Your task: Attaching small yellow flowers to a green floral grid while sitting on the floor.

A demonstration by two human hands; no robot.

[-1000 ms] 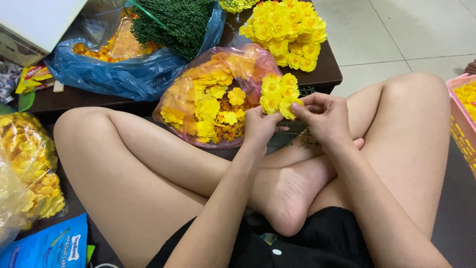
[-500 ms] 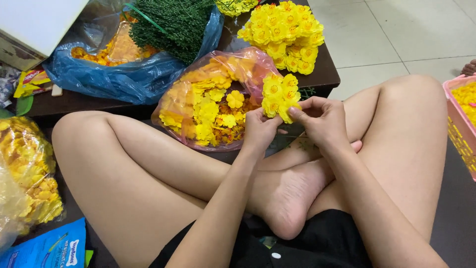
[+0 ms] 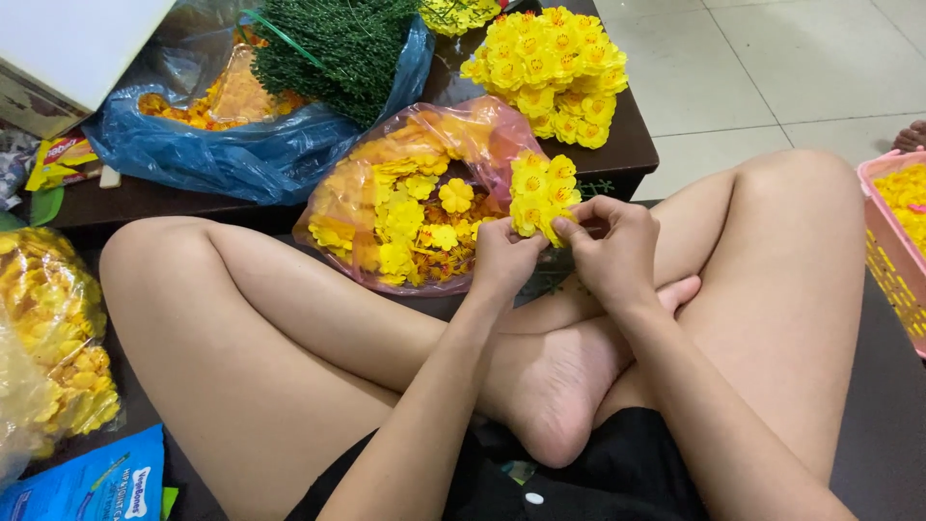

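I sit cross-legged on the floor. My left hand (image 3: 504, 259) and my right hand (image 3: 612, 249) meet just above my crossed legs, both pinching the base of a small bunch of yellow artificial flowers (image 3: 540, 193). Right behind the bunch lies a clear pink plastic bag (image 3: 482, 130) full of loose yellow and orange flower heads. The fingertips of both hands hide the bottom of the bunch.
A low dark table (image 3: 632, 150) carries a pile of finished yellow flower bunches (image 3: 550, 72), a blue bag (image 3: 241, 159) of orange petals and a bundle of green stems (image 3: 338, 43). A pink basket (image 3: 892, 256) stands at right, a clear bag of yellow flowers (image 3: 48, 357) at left.
Both hands have stayed together on the flower bunch with small finger movements. The view has shifted slightly.
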